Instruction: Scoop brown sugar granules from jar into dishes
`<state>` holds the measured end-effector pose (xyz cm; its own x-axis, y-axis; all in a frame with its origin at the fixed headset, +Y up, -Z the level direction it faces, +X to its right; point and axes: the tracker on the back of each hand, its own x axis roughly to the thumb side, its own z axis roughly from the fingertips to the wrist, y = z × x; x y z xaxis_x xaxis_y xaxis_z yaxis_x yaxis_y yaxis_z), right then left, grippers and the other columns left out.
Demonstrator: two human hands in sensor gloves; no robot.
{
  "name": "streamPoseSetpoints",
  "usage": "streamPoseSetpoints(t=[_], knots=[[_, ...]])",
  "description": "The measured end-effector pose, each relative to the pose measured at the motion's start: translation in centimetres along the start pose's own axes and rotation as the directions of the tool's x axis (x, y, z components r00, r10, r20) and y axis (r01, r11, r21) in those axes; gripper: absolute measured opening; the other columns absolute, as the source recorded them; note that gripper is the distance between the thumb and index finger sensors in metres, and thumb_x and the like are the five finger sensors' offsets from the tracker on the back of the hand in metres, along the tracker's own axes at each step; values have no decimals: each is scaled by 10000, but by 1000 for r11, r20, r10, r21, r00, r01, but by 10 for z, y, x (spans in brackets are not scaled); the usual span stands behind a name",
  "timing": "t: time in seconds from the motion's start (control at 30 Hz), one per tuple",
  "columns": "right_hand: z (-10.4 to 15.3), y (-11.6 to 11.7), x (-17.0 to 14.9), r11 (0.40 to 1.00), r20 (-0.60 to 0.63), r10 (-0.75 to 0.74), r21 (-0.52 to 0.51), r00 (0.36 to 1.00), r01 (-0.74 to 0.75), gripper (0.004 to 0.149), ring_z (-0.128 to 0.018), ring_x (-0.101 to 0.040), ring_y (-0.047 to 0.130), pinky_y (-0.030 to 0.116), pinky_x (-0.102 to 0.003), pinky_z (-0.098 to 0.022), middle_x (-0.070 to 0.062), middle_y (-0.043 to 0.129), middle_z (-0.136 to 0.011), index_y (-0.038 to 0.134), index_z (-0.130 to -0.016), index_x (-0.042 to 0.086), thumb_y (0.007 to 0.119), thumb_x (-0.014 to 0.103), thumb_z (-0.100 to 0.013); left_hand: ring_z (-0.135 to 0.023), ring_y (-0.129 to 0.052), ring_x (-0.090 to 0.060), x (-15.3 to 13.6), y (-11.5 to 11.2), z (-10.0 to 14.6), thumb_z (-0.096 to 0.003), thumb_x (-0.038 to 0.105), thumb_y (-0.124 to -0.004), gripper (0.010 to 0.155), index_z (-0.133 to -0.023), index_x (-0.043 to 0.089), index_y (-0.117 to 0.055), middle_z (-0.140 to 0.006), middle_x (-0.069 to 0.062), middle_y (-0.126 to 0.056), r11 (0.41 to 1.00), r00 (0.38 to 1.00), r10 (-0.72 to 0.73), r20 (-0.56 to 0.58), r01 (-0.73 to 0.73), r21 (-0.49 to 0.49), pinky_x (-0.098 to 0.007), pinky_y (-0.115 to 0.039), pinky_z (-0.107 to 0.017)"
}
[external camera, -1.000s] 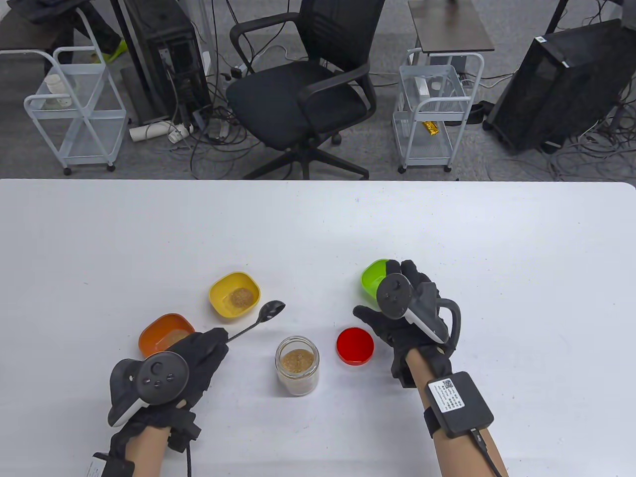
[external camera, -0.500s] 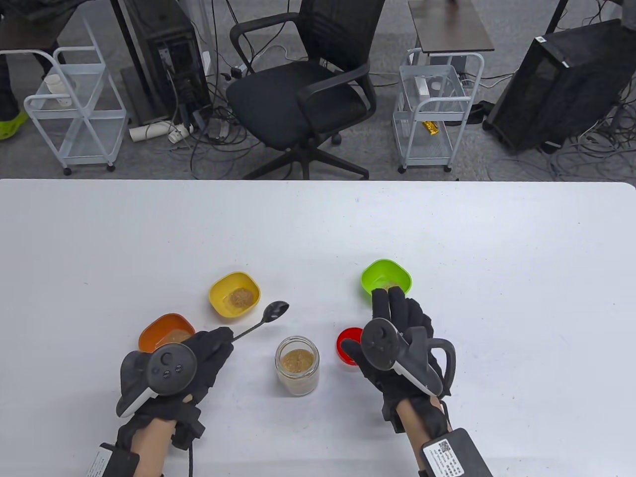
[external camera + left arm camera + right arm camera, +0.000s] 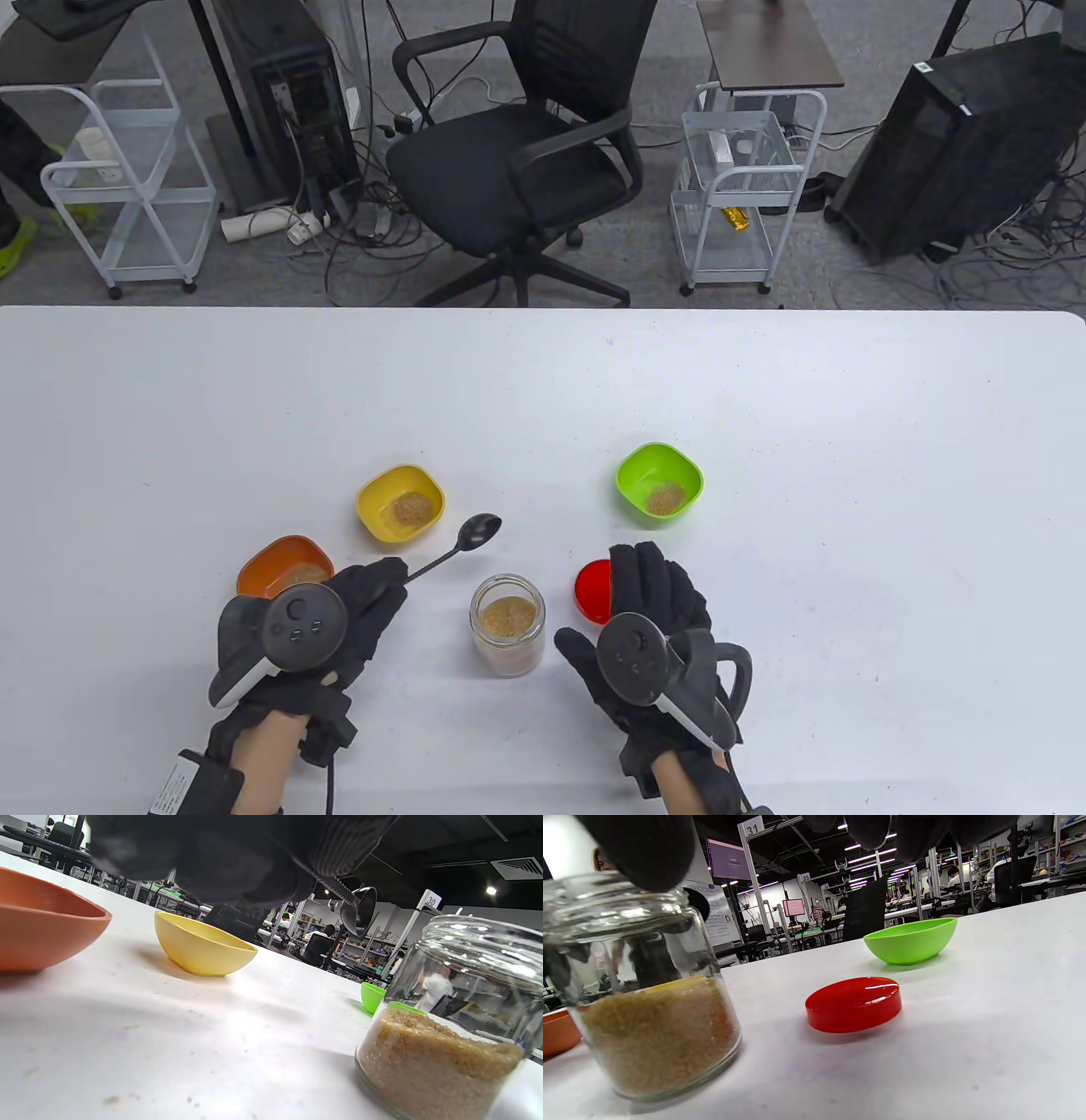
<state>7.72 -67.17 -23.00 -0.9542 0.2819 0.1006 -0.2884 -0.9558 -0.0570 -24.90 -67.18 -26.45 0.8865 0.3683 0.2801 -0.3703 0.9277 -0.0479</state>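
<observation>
An open glass jar of brown sugar stands near the table's front middle; it also shows in the left wrist view and the right wrist view. My left hand grips the handle of a metal spoon, whose empty bowl hangs in the air left of the jar. My right hand is open and empty, just right of the jar and above the red lid. Yellow, orange and green dishes each hold some sugar.
The white table stretches wide behind and to the right of the dishes. An office chair, wire carts and computer towers stand on the floor beyond the far edge.
My right hand has pulled back from the green dish toward me and now sits beside the jar, over the red lid. My left hand and spoon drifted slightly right.
</observation>
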Motion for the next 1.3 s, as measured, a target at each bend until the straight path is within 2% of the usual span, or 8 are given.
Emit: streamPoseSetpoints(t=[0.1,0.37,0.6,0.87,1.07,1.3], knots=[[0,2,-6,999,-6,-21,-32,1000,21,969,-1016,-615,505,499,-731,-719,-284,390,-1204,325,-1132,32,731,628,-485,-434,-1046,-170,0,-1,0,-623,408,-753,464,-1024,178,-786,-735,5,-988,1000,1000,-1,-7,1,-5,-403,-934,-409],[1,6,-16,998,-29,-66,-6,997,66,958,-1008,-600,537,517,-724,-716,-285,425,-1194,346,-1129,27,733,622,-486,-450,-1075,-168,5,-18,-3,-622,401,-758,457,-1021,180,-789,-734,8,-1004,995,998,-57,-39,53,-86,-414,-943,-432],[0,7,-15,998,-25,-65,18,998,65,953,-1006,-596,545,520,-722,-716,-281,433,-1192,351,-1129,28,732,620,-487,-467,-1064,-182,1,-32,-8,-629,389,-750,459,-1026,162,-782,-758,-4,-990,989,994,-42,-104,26,-148,-423,-933,-434],[-1,7,-16,996,-21,-82,32,996,83,950,-1005,-594,549,523,-720,-717,-281,442,-1189,359,-1129,28,731,622,-487,-531,-1057,-201,4,-46,-12,-639,378,-734,468,-1056,164,-742,-818,-22,-961,963,981,-145,-130,110,-247,-441,-919,-474],[-1,7,-16,995,-15,-91,37,996,91,947,-1004,-593,552,523,-720,-717,-279,446,-1189,362,-1128,30,731,621,-487,-632,-1035,-230,11,-54,-13,-643,380,-723,507,-1094,151,-685,-894,-39,-916,920,954,-277,-117,228,-318,-470,-896,-529],[-1,7,-18,994,-17,-99,40,995,100,948,-1003,-594,552,524,-720,-717,-281,445,-1189,362,-1129,29,730,622,-488,-810,-953,-297,15,-56,-12,-645,381,-718,584,-1149,126,-570,-1025,-93,-798,890,930,-354,-103,301,-342,-519,-840,-626]])
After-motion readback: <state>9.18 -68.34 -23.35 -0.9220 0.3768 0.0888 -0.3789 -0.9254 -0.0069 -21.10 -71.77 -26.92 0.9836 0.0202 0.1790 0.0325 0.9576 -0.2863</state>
